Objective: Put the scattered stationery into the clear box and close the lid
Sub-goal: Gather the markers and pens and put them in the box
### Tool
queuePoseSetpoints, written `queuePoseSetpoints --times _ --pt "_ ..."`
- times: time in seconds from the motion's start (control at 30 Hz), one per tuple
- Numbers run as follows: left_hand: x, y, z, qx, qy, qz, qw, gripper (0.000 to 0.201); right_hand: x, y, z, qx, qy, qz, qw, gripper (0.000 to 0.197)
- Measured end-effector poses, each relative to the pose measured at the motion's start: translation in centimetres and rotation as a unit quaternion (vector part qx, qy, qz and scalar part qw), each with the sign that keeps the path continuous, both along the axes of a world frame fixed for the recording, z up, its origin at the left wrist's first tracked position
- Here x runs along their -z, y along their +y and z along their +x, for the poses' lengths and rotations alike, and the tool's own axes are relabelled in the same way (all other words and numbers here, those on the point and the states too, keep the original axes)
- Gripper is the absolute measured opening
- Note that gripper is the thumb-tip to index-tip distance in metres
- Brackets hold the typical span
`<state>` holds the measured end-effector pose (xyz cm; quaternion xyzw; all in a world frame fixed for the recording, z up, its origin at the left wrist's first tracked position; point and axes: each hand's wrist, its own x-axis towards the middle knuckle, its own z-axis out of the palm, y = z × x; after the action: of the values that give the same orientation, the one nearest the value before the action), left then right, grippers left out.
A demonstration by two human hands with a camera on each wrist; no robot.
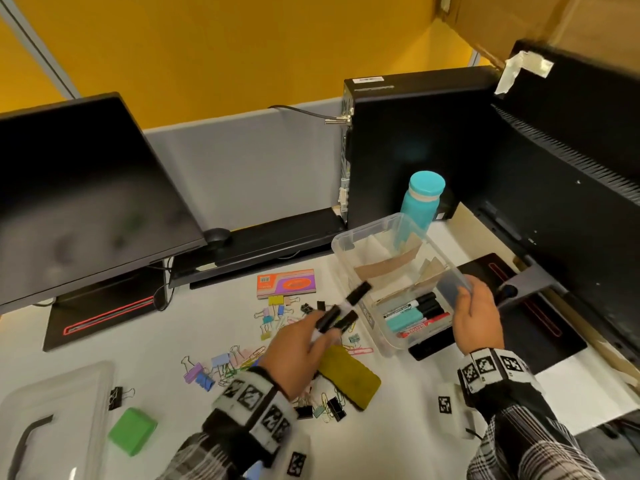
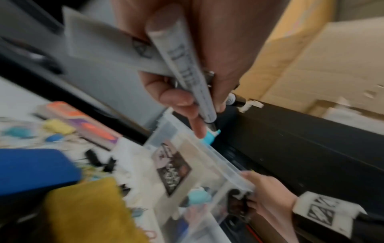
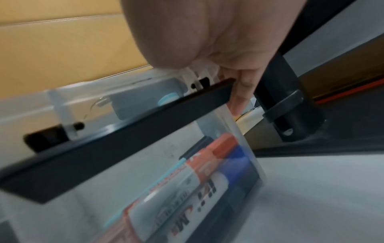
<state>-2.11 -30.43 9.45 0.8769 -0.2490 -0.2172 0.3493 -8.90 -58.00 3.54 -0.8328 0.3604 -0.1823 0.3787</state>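
White desk surface [image 1: 180, 337], hemmed in by dark monitors and a yellow partition behind. Scattered across it, left of the clear box [image 1: 349, 242]: binder clips [image 1: 273, 311], paper clips, a yellow cloth-like pad [image 1: 348, 375], a green block [image 1: 133, 432]. The lid [image 1: 55, 407] is laid flat at the near left edge, well apart from the box, so the box stands open for loading.

Left hand [image 1: 296, 355]: curled around a bundle of black-capped markers [image 1: 341, 311], caps pointed toward the box (judged to be the load in transit; not yet over the rim). Right hand [image 1: 476, 320]: fingers closed over the near right corner of the box rim, apparently to steady or tip the box so the markers can be slid in alongside those already lying in the front compartment [image 1: 417, 318].

From the left wrist, print on one grey marker barrel [image 2: 187, 72] is seen, with fingers wrapped round it; the count of markers held is clearer from the head view. From the right wrist, fingertips [image 3: 242, 92] hooked on the rim are shown, and red- and blue-capped markers through the clear wall, hidden from above. Heavy blur in both wrist views.
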Motion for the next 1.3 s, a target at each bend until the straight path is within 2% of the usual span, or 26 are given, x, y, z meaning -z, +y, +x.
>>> queuePoseSetpoints --times 0.17,0.27,0.37,0.47,0.6,0.77,0.93,1.0,1.17,1.3 --pt "-1.3 -9.3 0.2 0.121 -0.135 0.102 0.978 0.028 0.8 -0.7 -0.1 -0.017 -0.023 0.005 1.000 0.038" --pt "-1.6 -13.5 0.9 0.167 -0.140 0.151 0.964 0.030 1.0 -0.9 -0.2 -0.028 -0.038 0.001 0.999 0.034" --pt "-1.5 -15.9 1.5 0.166 -0.098 0.151 0.970 0.030 1.1 -0.9 -0.1 -0.023 -0.038 0.001 0.999 0.024" --pt "-1.4 -16.1 2.3 0.136 -0.051 0.112 0.983 0.029 1.2 -0.9 -0.2 -0.028 -0.032 -0.011 0.999 0.028" --pt "-1.3 -14.5 2.6 0.114 -0.077 0.099 0.986 0.027 1.1 -0.9 -0.3 -0.035 -0.048 -0.011 0.998 0.032" --pt "-0.3 -14.4 1.6 0.189 -0.137 0.199 0.952 0.030 1.2 -0.8 -0.1 -0.030 -0.066 -0.009 0.997 0.032" --pt "-0.4 -16.1 0.7 0.233 -0.198 0.262 0.915 0.019 1.9 -0.8 -0.1 -0.017 -0.067 -0.010 0.998 0.034" --pt "-0.1 -16.8 0.5 0.242 -0.188 0.253 0.918 0.019 1.9 -0.7 -0.1 -0.016 -0.073 -0.011 0.997 0.033" --pt "-0.5 -17.7 1.1 0.231 -0.143 0.249 0.930 0.047 1.7 -0.7 -0.2 -0.016 -0.066 -0.007 0.998 0.034" --pt "-0.2 -17.2 1.2 0.306 -0.133 0.253 0.908 0.041 1.7 -0.6 -0.2 -0.010 -0.068 -0.013 0.998 0.033"
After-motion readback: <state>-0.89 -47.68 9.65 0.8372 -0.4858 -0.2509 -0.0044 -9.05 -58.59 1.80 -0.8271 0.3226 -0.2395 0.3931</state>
